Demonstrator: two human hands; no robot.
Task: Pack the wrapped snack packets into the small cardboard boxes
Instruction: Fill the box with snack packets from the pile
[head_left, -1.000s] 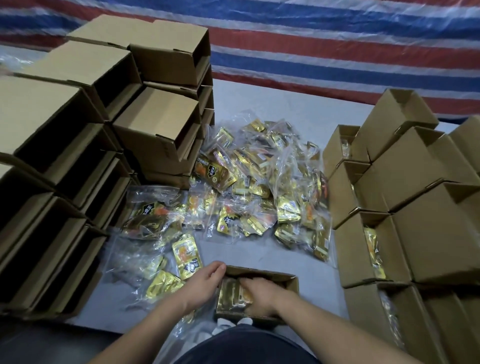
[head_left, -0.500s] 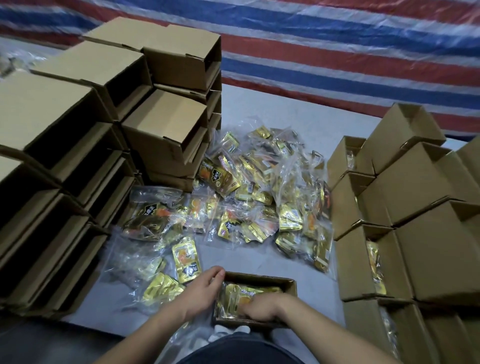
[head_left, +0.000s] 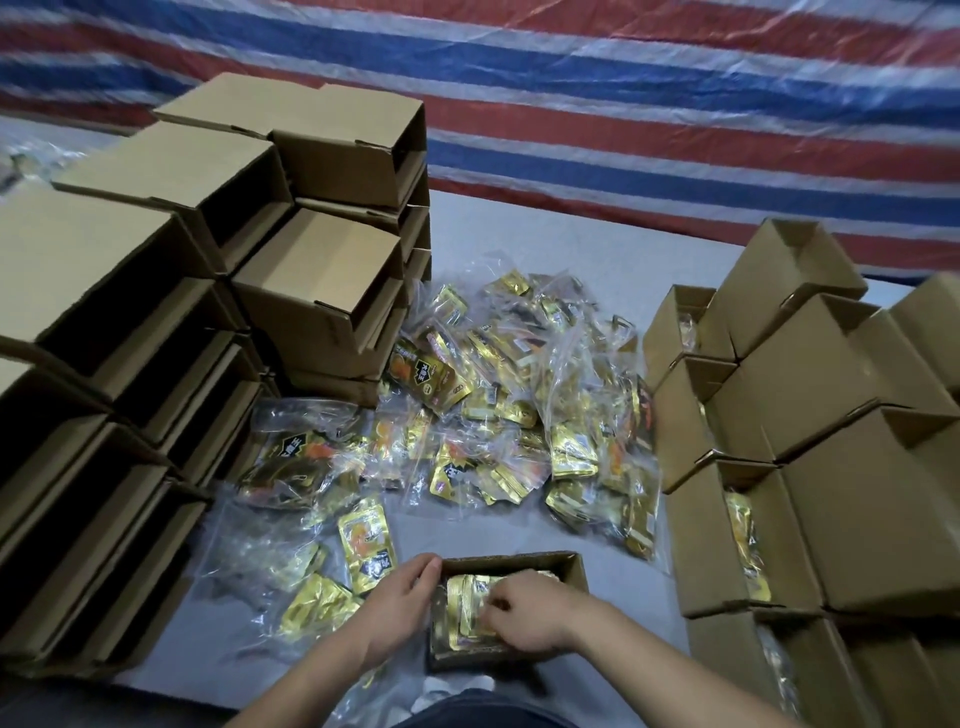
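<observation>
A small open cardboard box (head_left: 574, 569) lies on the grey floor right in front of me. Gold snack packets (head_left: 465, 597) lie inside it. My right hand (head_left: 524, 613) reaches into the box and its curled fingers press and pinch a gold packet there. My left hand (head_left: 400, 597) holds the box's left wall, thumb at the rim. A heap of gold packets in clear bags (head_left: 498, 410) covers the floor beyond the box. Loose gold packets (head_left: 366, 543) lie just left of my left hand.
Stacks of empty cardboard boxes (head_left: 171, 332) on their sides fill the left. Open boxes with packets inside (head_left: 737, 540) stand in rows on the right. A red, white and blue striped tarp (head_left: 623, 104) hangs behind. Bare grey floor (head_left: 613, 577) lies between my box and the right rows.
My right hand has worked deeper over the packets in the box, and more of them show. The camera view has tilted slightly downward. My left hand stays at the box's left wall.
</observation>
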